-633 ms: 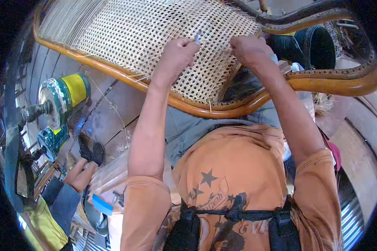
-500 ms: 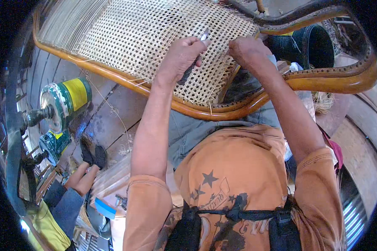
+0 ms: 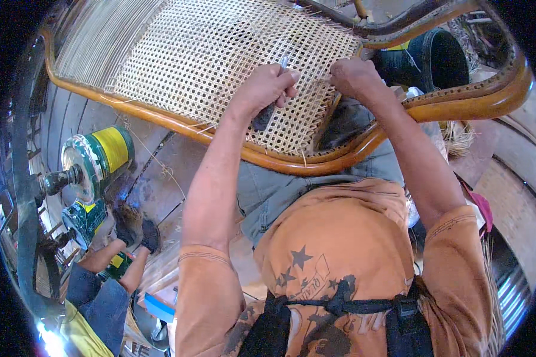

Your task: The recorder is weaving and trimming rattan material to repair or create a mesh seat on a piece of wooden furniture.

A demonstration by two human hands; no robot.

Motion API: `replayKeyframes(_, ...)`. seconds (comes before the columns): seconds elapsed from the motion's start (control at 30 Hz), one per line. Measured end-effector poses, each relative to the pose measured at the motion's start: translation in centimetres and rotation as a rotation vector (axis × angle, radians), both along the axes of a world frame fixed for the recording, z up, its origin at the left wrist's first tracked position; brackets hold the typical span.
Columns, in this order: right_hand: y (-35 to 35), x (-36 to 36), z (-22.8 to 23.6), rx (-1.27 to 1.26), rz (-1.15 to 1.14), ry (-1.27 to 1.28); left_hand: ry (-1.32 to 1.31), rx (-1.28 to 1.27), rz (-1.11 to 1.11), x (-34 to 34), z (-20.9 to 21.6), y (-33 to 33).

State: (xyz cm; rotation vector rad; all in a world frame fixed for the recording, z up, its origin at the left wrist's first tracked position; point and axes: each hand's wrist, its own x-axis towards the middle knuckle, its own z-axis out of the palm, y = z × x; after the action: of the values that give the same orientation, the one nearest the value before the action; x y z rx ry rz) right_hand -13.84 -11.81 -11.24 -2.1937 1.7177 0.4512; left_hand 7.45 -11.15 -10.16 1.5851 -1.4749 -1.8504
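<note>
1. At the far left, a green and yellow motor unit (image 3: 95, 163) is seen lying on the plank floor (image 3: 155, 190), with a smaller green unit (image 3: 84, 219) just near of it.
2. At the lower left, another person's hands in dark gloves (image 3: 136, 229) are placed on the floor beside the smaller unit; a blue sleeve (image 3: 98, 297) is visible behind them.
3. A woven cane panel (image 3: 220, 71) is stretched inside a curved, orange-brown wooden frame (image 3: 161, 116). The panel occupies the far centre of the scene and is tilted over the person's lap.
4. At the panel's far left, only parallel unwoven strands (image 3: 98, 41) are seen; the open lattice weave fills the remainder.
5. The left hand (image 3: 267, 86) is closed in a fist on a slim metal tool (image 3: 283, 62). The bright tip protrudes above the fingers, and a dark handle (image 3: 262, 118) protrudes below the palm. The hand is pressed against the right part of the weave.
6. The right hand (image 3: 354, 77) is curled shut, just right of the left hand, at the panel's right edge. A thin cane strand appears to be pinched in it, but this cannot be confirmed.
7. The near rail of the frame (image 3: 315, 163) is crossed by both forearms.
8. A dark bucket (image 3: 432, 59) is located at the far right, beyond the frame.
9. An orange shirt (image 3: 339, 238) with black straps (image 3: 339, 306) is seen at the near centre.
</note>
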Motion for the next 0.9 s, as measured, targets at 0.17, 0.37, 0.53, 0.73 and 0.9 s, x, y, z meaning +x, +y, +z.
replayKeyframes(0.17, -1.1, 0.9, 2.1, 0.145, 0.165, -0.108, -0.381, -0.219, -0.507, 3.2, -1.2, -0.4)
replayKeyframes(0.37, -0.9, 1.8, -2.4, -0.03, 0.228, -0.34, -0.396, -0.07, -0.397, 9.3, 1.8, 0.7)
replayKeyframes(0.53, -1.6, 1.7, -3.4, 0.043, 0.204, -0.428, -0.465, 0.01, -0.376, 12.1, 3.4, 1.1)
replayKeyframes(0.73, -2.2, 1.0, -4.5, 0.043, 0.154, -0.42, -0.445, 0.131, -0.295, 12.3, 4.4, 2.4)
replayKeyframes(0.9, -2.0, 0.0, -3.7, -0.219, -0.285, -0.448, -0.319, 0.127, -0.099, 13.4, 2.8, 3.8)
